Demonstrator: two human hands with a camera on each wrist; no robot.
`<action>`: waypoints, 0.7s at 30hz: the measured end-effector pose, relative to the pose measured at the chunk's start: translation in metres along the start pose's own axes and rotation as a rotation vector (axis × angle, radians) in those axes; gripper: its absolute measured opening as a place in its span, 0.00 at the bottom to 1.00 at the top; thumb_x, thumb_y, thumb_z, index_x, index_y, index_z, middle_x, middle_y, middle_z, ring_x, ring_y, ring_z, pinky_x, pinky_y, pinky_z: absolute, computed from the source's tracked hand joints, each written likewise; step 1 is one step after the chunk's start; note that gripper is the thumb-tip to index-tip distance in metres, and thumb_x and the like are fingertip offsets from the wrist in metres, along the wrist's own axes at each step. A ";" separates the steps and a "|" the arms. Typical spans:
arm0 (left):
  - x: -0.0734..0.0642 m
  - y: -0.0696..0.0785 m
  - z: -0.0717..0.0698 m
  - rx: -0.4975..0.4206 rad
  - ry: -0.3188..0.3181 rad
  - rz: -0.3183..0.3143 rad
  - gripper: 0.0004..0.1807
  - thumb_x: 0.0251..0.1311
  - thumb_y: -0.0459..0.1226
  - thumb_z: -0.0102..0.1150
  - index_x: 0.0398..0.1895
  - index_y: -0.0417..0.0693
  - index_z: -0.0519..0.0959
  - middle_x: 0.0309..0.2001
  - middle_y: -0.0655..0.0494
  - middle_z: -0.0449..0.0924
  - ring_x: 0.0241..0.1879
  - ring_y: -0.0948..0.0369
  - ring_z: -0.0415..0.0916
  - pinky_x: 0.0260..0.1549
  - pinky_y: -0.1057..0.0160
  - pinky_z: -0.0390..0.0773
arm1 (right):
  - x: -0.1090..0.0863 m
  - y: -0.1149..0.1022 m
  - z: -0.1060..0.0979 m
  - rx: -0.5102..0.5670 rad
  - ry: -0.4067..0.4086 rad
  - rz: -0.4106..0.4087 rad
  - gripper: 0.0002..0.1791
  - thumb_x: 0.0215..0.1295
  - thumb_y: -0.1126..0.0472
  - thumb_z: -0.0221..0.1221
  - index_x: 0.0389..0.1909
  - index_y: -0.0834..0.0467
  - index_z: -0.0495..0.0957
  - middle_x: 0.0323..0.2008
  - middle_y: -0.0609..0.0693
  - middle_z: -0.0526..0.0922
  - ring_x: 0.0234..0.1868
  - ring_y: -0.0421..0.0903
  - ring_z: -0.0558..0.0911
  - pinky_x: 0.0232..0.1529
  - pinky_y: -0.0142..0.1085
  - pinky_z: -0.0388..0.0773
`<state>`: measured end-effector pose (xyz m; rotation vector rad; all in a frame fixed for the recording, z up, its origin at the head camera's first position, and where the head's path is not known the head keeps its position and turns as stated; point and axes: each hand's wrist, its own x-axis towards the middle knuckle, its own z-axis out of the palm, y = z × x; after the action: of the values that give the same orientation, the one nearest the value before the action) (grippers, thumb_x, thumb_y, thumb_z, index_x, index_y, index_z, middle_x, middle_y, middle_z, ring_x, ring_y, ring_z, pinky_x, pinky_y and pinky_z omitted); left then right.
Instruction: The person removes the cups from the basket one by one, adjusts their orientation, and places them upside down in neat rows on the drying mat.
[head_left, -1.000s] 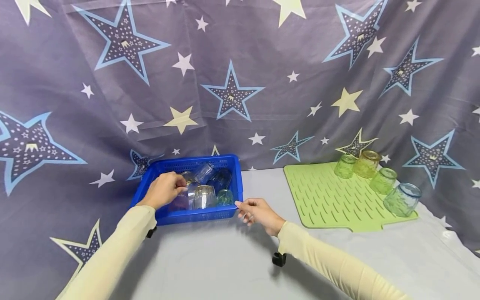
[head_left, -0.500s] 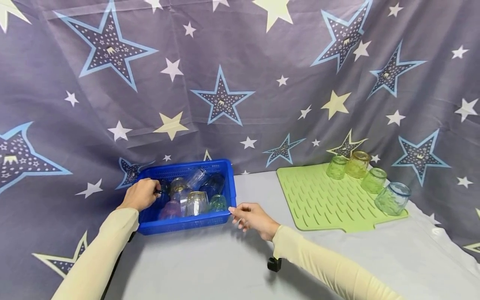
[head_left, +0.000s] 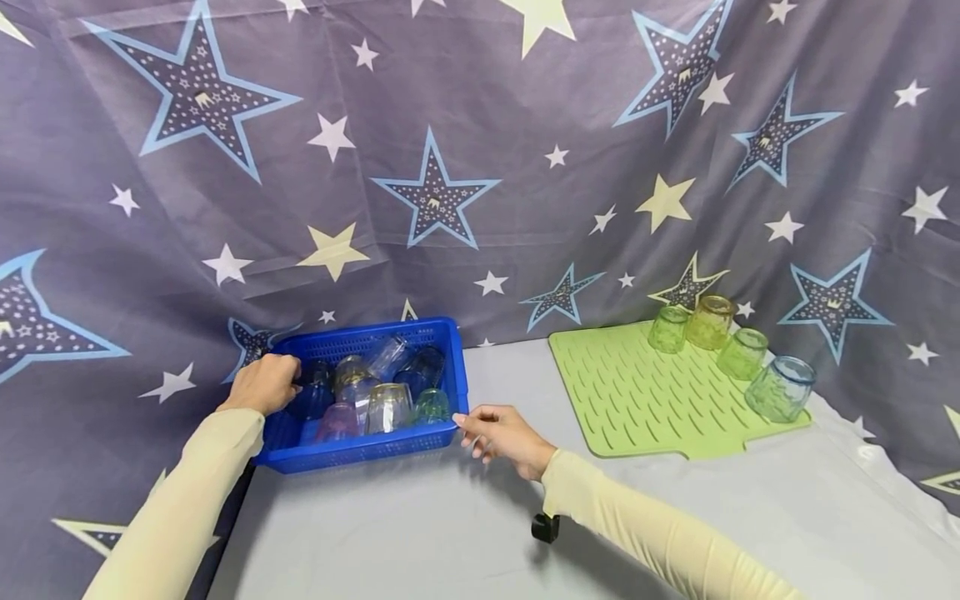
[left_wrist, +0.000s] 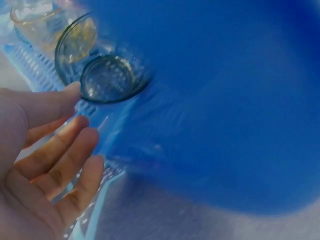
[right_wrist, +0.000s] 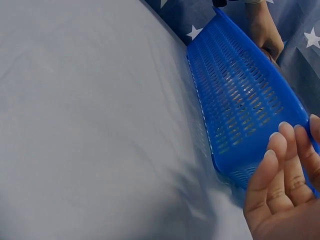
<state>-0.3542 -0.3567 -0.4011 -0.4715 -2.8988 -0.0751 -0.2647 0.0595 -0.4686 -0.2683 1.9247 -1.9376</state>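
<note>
A blue plastic basket (head_left: 352, 454) holds several drinking glasses. Among them are a pink glass (head_left: 339, 422), a clear gold-tinted glass (head_left: 390, 408), a small green glass (head_left: 432, 407) and a clear glass lying tilted (head_left: 388, 357). My left hand (head_left: 262, 383) is at the basket's left side. In the left wrist view its fingers are spread and loosely bent, with the thumb tip at the rim of a dark blue glass (left_wrist: 107, 77); whether it touches is unclear. My right hand (head_left: 506, 437) pinches the basket's front right corner between thumb and index finger.
A light green drying mat (head_left: 622, 383) lies to the right on the grey-white table (head_left: 420, 533). On its right side stand two green glasses, a yellow glass (head_left: 710, 323) and a blue glass (head_left: 780, 390). A star-patterned curtain (head_left: 420, 75) hangs behind.
My left hand has moved left, from over the glasses to the basket's left side. The dark blue glass now shows in the basket beside it. The right hand keeps its pinch on the corner.
</note>
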 end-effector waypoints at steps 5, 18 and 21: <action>0.003 -0.001 -0.002 -0.006 -0.031 0.001 0.07 0.49 0.30 0.73 0.26 0.43 0.81 0.26 0.46 0.82 0.22 0.49 0.78 0.21 0.44 0.77 | -0.001 0.001 0.001 -0.003 0.002 0.005 0.21 0.68 0.41 0.66 0.40 0.58 0.84 0.40 0.63 0.85 0.28 0.47 0.80 0.29 0.37 0.78; 0.014 0.005 0.001 -0.015 -0.052 0.023 0.13 0.43 0.31 0.79 0.24 0.48 0.79 0.25 0.50 0.80 0.23 0.50 0.79 0.20 0.44 0.76 | 0.000 0.002 0.003 0.007 0.010 0.004 0.21 0.67 0.42 0.67 0.40 0.57 0.84 0.36 0.57 0.85 0.27 0.46 0.79 0.28 0.37 0.77; 0.019 0.005 0.001 -0.018 -0.053 0.022 0.13 0.44 0.31 0.78 0.22 0.48 0.78 0.24 0.51 0.80 0.22 0.50 0.78 0.20 0.45 0.76 | 0.000 0.002 0.001 0.010 0.013 0.002 0.21 0.68 0.42 0.66 0.40 0.58 0.83 0.36 0.57 0.85 0.28 0.47 0.79 0.28 0.37 0.77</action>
<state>-0.3700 -0.3459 -0.3984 -0.5161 -2.9463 -0.0861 -0.2642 0.0589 -0.4701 -0.2517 1.9221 -1.9520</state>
